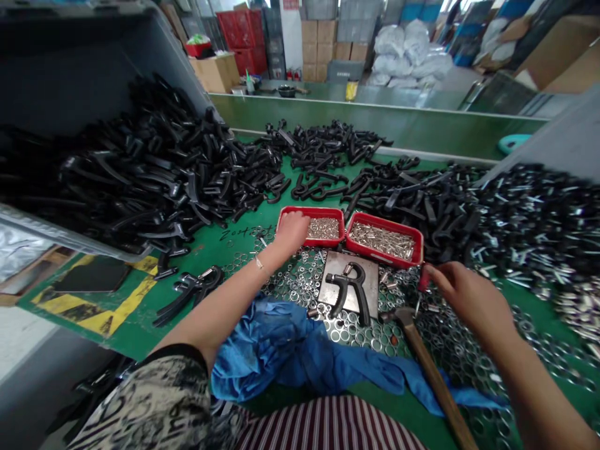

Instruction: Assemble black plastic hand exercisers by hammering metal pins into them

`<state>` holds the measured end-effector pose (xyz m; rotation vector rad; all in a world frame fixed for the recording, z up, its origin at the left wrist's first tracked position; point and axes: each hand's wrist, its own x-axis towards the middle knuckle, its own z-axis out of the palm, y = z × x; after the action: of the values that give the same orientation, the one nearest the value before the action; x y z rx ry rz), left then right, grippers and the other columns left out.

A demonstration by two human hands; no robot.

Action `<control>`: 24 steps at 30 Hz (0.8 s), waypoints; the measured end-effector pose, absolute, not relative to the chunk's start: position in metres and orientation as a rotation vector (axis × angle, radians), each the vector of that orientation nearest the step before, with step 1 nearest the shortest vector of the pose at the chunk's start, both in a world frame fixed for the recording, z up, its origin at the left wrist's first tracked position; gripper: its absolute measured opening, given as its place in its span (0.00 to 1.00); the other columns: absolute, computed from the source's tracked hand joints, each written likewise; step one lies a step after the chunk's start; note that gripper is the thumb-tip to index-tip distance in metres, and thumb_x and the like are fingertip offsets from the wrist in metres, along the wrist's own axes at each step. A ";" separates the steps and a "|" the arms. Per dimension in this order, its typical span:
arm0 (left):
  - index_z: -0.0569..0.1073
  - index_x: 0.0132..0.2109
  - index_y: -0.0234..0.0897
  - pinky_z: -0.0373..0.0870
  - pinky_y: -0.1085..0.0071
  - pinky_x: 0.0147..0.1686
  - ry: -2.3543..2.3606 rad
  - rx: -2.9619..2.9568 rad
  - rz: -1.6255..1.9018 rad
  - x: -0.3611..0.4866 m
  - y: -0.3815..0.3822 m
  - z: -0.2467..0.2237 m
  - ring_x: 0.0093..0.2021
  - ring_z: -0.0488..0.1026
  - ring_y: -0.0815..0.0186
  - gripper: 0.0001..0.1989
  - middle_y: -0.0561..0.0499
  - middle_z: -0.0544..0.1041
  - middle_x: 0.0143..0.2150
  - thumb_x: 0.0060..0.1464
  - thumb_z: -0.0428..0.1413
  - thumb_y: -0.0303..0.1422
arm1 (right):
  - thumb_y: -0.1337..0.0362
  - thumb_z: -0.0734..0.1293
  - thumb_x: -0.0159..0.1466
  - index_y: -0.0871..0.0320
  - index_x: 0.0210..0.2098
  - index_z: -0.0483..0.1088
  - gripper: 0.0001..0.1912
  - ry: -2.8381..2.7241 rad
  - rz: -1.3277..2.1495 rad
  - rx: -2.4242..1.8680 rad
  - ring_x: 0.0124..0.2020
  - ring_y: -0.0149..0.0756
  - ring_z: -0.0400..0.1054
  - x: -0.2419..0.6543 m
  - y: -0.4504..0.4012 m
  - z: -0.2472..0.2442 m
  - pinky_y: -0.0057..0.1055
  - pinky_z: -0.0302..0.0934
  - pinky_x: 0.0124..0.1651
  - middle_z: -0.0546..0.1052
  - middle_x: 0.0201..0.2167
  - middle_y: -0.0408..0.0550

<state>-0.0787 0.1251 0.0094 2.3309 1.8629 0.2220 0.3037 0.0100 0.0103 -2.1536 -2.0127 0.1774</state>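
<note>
My left hand [292, 230] reaches into the left red tray [323, 242], which holds small metal pieces. Its fingers are curled down, and whatever they pinch is hidden. In my right hand [469, 292] is a screwdriver [424, 279] with a red handle, its shaft pointing down. Between the hands, a black hand grip strengthener [351, 289] with a metal spring lies on a square metal plate [373, 267]. The right red tray [419, 255] contains small metal pins. A hammer [431, 369] with a wooden handle rests near my right hand.
A blue cloth [281, 356] lies along the near side among scattered metal rings [375, 344]. Black handles [197, 169] spill from a grey bin [178, 69] at left. More black parts [422, 194] and bolts [529, 219] are heaped at right. Another assembled strengthener [187, 294] sits left.
</note>
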 end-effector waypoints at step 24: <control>0.72 0.42 0.36 0.68 0.69 0.42 1.584 1.969 1.071 -0.091 0.102 -0.012 0.38 0.73 0.65 0.09 0.49 0.78 0.37 0.65 0.52 0.37 | 0.66 0.63 0.64 0.68 0.39 0.75 0.12 -2.669 0.128 -1.359 0.48 0.53 0.67 0.081 0.176 -0.018 0.45 0.52 0.55 0.79 0.41 0.66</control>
<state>-0.0912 0.1023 -0.0116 1.9693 1.5845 1.0705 0.0813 0.1758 -0.0175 -1.3595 -2.6692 0.1284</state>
